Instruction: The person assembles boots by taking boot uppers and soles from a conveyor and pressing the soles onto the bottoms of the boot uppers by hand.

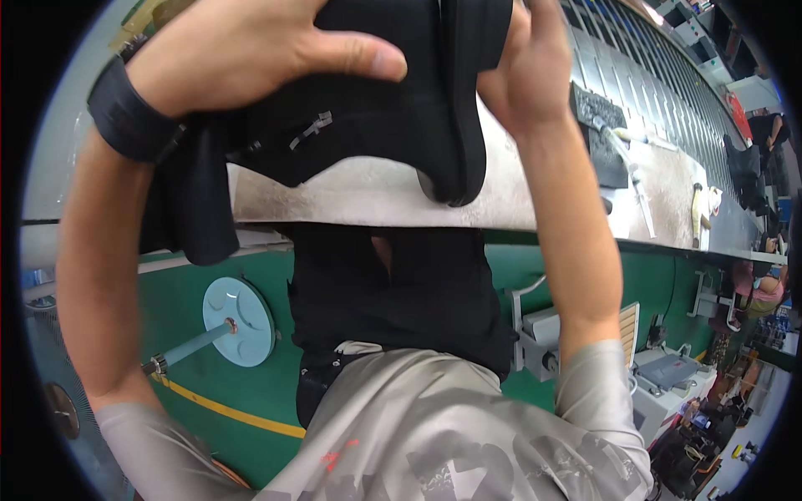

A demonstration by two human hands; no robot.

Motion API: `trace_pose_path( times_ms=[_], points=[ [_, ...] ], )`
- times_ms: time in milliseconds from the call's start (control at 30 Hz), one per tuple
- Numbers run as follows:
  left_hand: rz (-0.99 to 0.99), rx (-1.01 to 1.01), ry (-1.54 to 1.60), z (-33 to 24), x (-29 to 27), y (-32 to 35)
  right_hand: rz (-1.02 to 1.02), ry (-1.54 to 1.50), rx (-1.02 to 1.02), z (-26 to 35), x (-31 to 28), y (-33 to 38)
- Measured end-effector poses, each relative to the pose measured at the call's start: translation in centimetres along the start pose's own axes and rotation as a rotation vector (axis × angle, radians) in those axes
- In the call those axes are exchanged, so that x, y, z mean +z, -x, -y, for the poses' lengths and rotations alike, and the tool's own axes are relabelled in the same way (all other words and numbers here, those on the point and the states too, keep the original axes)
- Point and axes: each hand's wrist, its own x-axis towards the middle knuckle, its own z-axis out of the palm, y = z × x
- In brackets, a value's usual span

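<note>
A black boot point(359, 117) lies on its side in the air over the table's near edge, its thick sole point(468, 108) turned to the right. Around its upper, my left hand point(276, 54) is closed, thumb stretched across the black surface. On the sole side, my right hand point(530, 75) grips the boot; its fingers are slightly blurred and partly cut off by the upper edge. A small silvery tag or buckle point(312, 129) shows on the upper. Another black piece point(200, 204) hangs below my left wrist; I cannot tell whether it belongs to the same boot.
Under the boot runs a pale worktable point(351, 196). To the right are a dark block point(597, 125), a thin white brush-like tool point(635, 179) and a metal roller conveyor point(668, 83). A round blue disc on a stand point(238, 321) is below left. Another person point(764, 288) is far right.
</note>
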Motion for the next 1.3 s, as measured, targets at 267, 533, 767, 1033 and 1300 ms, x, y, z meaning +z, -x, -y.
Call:
trace_pose_path(
  times_ms=[267,533,767,1033,1300],
  points=[
    [0.148,-0.133,-0.190,-3.6,0.0,-0.7,0.169,-0.123,-0.258,-1.7,-0.2,-1.7],
    [0.033,-0.091,-0.163,-3.3,1.9,-0.4,-0.205,-0.434,-0.270,-2.8,-1.6,-0.8],
    [0.086,-0.152,-0.145,-2.7,0.8,-1.1,-0.183,0.029,-0.342,-2.8,0.0,-0.4],
    [0.184,-0.267,0.076,-0.8,0.5,-2.4,-0.227,0.466,-0.081,-5.7,-1.7,9.7],
    [0.103,-0.210,-0.085,-0.6,1.1,-2.3,-0.275,0.576,-0.243,-6.5,-1.7,9.1]
  ],
)
